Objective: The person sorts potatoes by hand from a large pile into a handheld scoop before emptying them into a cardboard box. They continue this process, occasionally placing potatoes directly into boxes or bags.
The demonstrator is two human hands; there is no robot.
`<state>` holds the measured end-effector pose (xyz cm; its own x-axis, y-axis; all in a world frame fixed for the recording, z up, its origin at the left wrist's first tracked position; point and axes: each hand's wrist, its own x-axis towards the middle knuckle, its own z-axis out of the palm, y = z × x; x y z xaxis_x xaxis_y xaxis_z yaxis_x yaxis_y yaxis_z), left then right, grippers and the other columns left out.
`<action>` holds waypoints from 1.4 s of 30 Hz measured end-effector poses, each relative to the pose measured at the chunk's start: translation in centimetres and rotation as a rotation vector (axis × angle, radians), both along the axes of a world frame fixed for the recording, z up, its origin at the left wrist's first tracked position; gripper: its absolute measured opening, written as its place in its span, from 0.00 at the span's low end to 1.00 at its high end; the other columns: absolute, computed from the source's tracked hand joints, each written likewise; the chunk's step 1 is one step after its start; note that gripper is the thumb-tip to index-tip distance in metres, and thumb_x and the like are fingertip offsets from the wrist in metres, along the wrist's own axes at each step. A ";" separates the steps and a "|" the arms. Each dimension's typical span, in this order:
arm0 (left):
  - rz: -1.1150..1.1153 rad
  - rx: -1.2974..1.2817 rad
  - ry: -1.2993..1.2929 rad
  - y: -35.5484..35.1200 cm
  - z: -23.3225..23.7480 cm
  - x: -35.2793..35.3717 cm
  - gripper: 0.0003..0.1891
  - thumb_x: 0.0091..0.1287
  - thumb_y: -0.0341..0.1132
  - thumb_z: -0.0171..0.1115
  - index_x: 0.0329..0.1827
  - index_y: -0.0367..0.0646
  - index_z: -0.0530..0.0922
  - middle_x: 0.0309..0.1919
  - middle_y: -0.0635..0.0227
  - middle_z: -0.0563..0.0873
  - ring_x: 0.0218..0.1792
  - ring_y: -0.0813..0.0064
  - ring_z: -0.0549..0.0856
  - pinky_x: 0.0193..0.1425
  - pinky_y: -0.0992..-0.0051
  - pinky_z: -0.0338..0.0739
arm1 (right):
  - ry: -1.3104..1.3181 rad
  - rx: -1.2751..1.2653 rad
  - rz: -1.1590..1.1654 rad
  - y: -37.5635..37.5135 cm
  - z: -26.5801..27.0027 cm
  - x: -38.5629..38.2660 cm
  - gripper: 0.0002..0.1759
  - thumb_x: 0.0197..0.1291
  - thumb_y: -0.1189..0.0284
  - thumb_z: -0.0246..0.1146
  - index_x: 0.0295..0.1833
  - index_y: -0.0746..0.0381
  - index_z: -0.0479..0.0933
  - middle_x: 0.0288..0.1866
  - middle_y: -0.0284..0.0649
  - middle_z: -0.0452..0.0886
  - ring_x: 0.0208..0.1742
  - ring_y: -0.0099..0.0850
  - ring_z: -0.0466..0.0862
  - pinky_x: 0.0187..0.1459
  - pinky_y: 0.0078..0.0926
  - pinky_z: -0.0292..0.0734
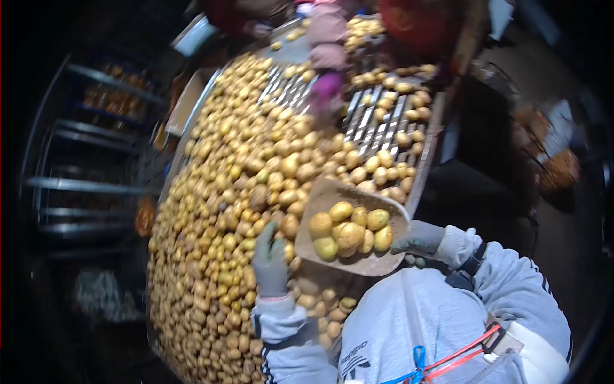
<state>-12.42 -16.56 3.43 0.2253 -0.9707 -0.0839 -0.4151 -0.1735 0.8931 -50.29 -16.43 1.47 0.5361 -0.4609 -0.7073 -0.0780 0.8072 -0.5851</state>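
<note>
A shallow tan tray with several yellow potatoes in it is held over the sorting table. My right hand, in a grey-green glove, grips the tray's right edge. To the tray's left, my left hand, gloved alike, is just above the heaped potatoes. Its thumb and fingers are apart, and no potato shows in it; the palm side is hidden. More loose potatoes lie between my left forearm and my body.
At the table's far end are metal slats with scattered potatoes. Another person's pink sleeve and purple-gloved hand reach in there. A cardboard box stands at the left edge, and metal racks stand farther left.
</note>
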 end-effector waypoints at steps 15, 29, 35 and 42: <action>-0.534 -0.185 -0.108 -10.6 -8.0 -20.1 0.29 0.72 0.29 0.68 0.75 0.32 0.76 0.70 0.48 0.82 0.71 0.56 0.80 0.78 0.62 0.73 | 0.325 0.059 -0.743 10.7 -1.1 -18.1 0.20 0.67 0.55 0.71 0.42 0.63 0.86 0.25 0.40 0.83 0.18 0.31 0.80 0.19 0.29 0.71; -0.803 -0.363 -0.749 -11.8 -13.1 -33.0 0.26 0.79 0.41 0.49 0.72 0.36 0.80 0.73 0.57 0.83 0.75 0.49 0.77 0.87 0.51 0.59 | 0.658 0.000 -1.531 15.8 -6.3 -49.1 0.20 0.74 0.54 0.65 0.50 0.61 0.85 0.27 0.41 0.84 0.25 0.36 0.86 0.26 0.38 0.83; -0.788 -0.203 -0.814 -12.5 -13.4 -33.3 0.27 0.80 0.44 0.48 0.77 0.41 0.77 0.75 0.56 0.80 0.80 0.55 0.72 0.90 0.54 0.51 | 0.795 -0.011 -1.692 9.5 -7.9 -63.6 0.20 0.73 0.53 0.66 0.50 0.60 0.85 0.29 0.39 0.84 0.26 0.34 0.86 0.27 0.36 0.83; -0.702 -0.191 -0.895 -13.2 -14.1 -33.8 0.25 0.76 0.39 0.57 0.73 0.38 0.79 0.74 0.53 0.79 0.81 0.41 0.66 0.87 0.51 0.57 | 0.867 -0.026 -1.673 3.8 -10.5 -71.1 0.20 0.72 0.51 0.67 0.51 0.58 0.85 0.31 0.37 0.85 0.27 0.31 0.86 0.28 0.34 0.83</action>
<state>-46.20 -29.79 -10.65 -0.4645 -0.8855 -0.0045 -0.8649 0.4526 0.2168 -121.42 -12.66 -8.99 -0.8716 -0.0743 -0.4846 0.4332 0.3462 -0.8322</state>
